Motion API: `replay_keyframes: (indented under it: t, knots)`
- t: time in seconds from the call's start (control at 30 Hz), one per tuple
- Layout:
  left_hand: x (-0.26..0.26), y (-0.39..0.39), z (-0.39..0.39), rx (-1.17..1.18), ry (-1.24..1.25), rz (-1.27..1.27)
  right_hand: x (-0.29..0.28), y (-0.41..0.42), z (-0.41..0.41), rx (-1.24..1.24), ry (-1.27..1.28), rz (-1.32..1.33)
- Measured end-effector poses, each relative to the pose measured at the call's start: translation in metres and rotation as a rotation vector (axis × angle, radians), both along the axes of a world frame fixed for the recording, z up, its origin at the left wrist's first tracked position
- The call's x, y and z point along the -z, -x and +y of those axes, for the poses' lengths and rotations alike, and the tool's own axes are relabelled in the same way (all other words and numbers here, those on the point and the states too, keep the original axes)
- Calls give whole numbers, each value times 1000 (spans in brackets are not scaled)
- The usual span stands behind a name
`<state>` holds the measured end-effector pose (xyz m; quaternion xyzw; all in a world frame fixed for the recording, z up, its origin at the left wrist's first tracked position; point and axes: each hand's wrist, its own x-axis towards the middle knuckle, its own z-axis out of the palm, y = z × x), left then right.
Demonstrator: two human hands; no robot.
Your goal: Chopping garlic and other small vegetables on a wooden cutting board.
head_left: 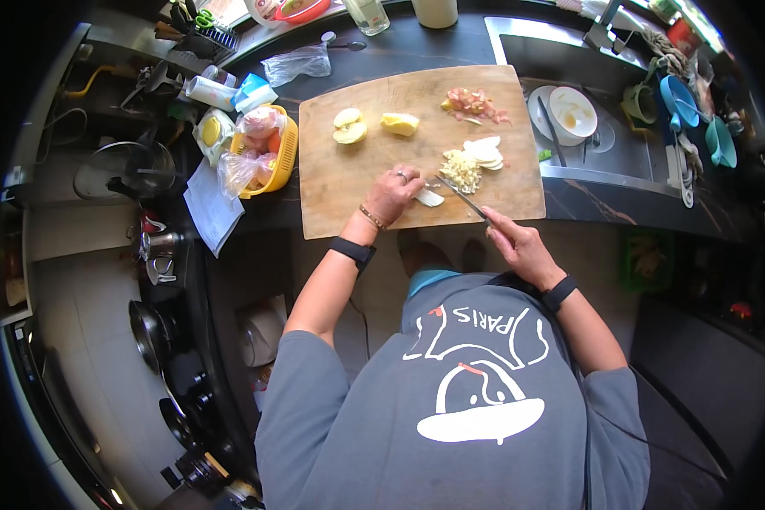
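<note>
My right hand (516, 245) is closed around the handle of a kitchen knife (461, 196), whose blade lies low over the wooden cutting board (370, 169). At the board's near side, my left hand (395, 191) has its fingers curled down beside a pale white slice (429, 198); whether it grips anything is hidden. Finely chopped pale pieces (461, 171) form a pile beyond the blade, touching white slices (484, 152). A heap of reddish peel-like scraps (475, 105) sits at the far right. Farther left are a cut apple (349, 126) and a yellowish apple piece (400, 124).
Left of the board stands a yellow plastic basket (286, 153) with bagged produce. The steel sink (618, 178) on the right holds a white bowl (572, 111) and a plate. A crumpled plastic bag (298, 64) and a glass jar (368, 16) are behind the board.
</note>
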<state>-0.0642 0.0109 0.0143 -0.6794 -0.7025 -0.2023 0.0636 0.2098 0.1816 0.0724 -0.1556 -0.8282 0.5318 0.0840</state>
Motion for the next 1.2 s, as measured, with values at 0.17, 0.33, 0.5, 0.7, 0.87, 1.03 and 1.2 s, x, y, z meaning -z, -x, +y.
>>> replay_keyframes:
  t: [0.17, 0.33, 0.5, 0.7, 0.87, 1.03, 1.2]
  knots:
    - [-5, -10, -5, 153, -69, 27, 7, 2, -1, 37, -20, 24]
    - [-5, -11, -5, 183, -112, -10, 4, 2, -1, 21, -21, 1]
    - [7, -26, -2, -30, -106, -52, 9, 3, 0, 4, -30, -63]
    - [13, -72, 6, -421, -200, -120, 20, 4, 4, 55, 8, -34]
    - [13, -91, 13, -622, -224, -118, 17, 8, 2, 42, 41, -51]
    - [12, -90, 14, -627, -273, -177, 22, 9, 1, 38, 12, -5]
    - [11, -81, 23, -657, -162, -214, 16, 7, 3, 69, 16, -82]
